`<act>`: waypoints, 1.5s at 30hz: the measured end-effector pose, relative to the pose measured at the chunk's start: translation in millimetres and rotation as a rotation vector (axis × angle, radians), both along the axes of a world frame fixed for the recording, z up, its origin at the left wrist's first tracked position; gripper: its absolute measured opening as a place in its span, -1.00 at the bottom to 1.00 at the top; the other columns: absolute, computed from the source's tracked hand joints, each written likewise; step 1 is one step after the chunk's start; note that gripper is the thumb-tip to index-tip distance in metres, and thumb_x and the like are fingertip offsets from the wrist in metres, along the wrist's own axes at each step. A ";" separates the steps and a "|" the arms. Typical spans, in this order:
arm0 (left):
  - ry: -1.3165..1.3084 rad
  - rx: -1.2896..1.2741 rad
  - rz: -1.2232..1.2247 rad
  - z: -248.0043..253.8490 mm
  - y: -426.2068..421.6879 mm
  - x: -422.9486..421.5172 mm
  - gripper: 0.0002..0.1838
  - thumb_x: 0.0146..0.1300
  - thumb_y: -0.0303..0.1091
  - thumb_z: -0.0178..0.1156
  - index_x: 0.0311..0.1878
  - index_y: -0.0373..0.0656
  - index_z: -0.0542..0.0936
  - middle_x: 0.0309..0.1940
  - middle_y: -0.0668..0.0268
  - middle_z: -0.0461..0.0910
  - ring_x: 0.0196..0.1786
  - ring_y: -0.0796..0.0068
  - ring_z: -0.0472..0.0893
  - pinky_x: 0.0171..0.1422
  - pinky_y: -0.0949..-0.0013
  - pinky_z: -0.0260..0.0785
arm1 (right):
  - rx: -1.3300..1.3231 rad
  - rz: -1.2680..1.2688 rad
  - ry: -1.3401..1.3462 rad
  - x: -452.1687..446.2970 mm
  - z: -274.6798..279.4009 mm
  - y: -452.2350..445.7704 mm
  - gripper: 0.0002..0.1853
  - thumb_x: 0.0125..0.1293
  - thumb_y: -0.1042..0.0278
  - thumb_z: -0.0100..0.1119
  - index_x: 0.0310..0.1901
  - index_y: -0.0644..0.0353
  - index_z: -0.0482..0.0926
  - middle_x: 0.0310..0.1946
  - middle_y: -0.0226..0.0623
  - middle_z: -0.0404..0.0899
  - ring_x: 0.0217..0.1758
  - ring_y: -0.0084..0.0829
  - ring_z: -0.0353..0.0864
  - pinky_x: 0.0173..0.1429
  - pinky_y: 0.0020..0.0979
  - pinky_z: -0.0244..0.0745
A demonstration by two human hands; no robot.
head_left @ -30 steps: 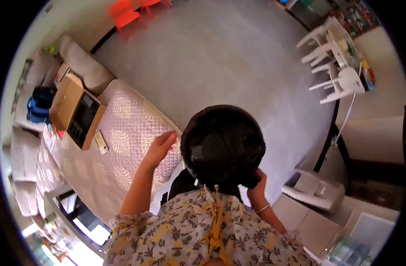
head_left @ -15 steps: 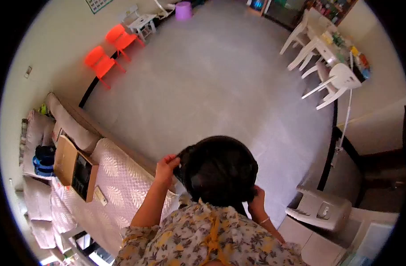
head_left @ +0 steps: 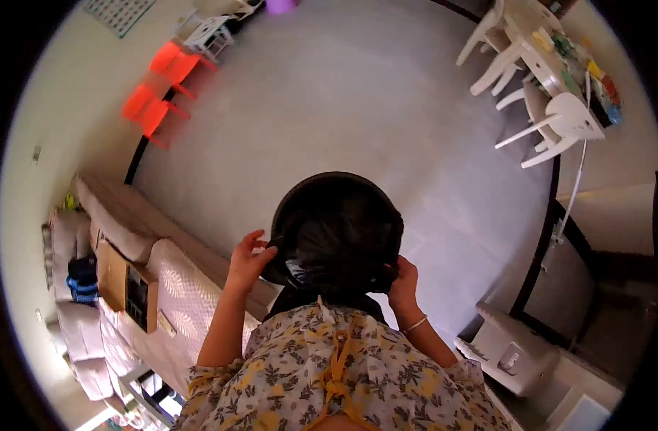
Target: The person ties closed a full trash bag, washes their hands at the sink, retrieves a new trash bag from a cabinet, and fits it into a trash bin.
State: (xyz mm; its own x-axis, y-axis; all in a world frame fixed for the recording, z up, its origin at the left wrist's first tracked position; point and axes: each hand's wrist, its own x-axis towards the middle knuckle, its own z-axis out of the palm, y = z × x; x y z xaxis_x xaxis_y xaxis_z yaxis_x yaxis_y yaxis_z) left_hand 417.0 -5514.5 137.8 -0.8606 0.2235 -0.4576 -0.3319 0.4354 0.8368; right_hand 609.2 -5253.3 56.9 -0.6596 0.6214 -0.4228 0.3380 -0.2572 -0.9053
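A round black trash bin [head_left: 337,178] is held close in front of my body, its opening facing up toward me. A shiny black garbage bag [head_left: 329,241] lines it and gathers in folds near the front and right rim. My left hand [head_left: 248,260] is at the left rim, fingers apart, with the thumb touching the edge of the bag. On the right rim, my right hand [head_left: 403,281] is closed on the bag's edge; its fingertips are partly hidden. The bin's underside is out of sight.
A sofa [head_left: 192,276] runs along the left, with an open cardboard box [head_left: 148,298] on it. Orange chairs [head_left: 174,63] stand by the far left wall. White chairs [head_left: 570,118] and a table [head_left: 534,47] are at right, above a grey plastic case [head_left: 516,352].
The bin has shifted up and slightly left in view, its opening showing more. My left hand's fingers have spread from their closer grip. My right hand stays at the right rim.
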 end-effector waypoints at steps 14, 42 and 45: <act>-0.522 0.554 -0.217 -40.5 250.4 -302.7 -0.65 0.03 -0.54 0.13 -0.04 -0.31 0.55 -0.20 0.28 0.62 -0.15 0.42 0.59 0.02 0.38 0.47 | 0.144 0.034 -0.108 -238.0 46.0 200.5 -0.69 0.22 0.44 0.12 -0.02 0.38 0.57 -0.17 -0.25 0.65 -0.14 -0.51 0.55 -0.05 -0.43 0.46; -0.325 0.600 0.304 -44.9 558.2 -810.4 -0.62 0.03 -0.63 0.12 -0.01 -0.27 0.50 -0.16 0.26 0.62 -0.13 0.38 0.60 0.06 0.32 0.47 | 0.446 0.092 0.170 -907.9 99.1 564.9 -0.87 0.34 0.37 0.12 -0.33 0.22 0.46 -0.43 -0.51 0.43 -0.39 -0.65 0.32 -0.27 -0.56 0.29; -0.361 0.675 0.232 -55.5 591.8 -889.0 -0.62 0.02 -0.62 0.13 -0.01 -0.27 0.49 -0.14 0.26 0.61 -0.11 0.37 0.59 0.06 0.32 0.47 | 0.551 -0.082 0.178 -982.2 88.9 620.9 -0.89 0.33 0.40 0.12 -0.31 0.24 0.47 -0.44 -0.48 0.43 -0.39 -0.63 0.33 -0.26 -0.56 0.31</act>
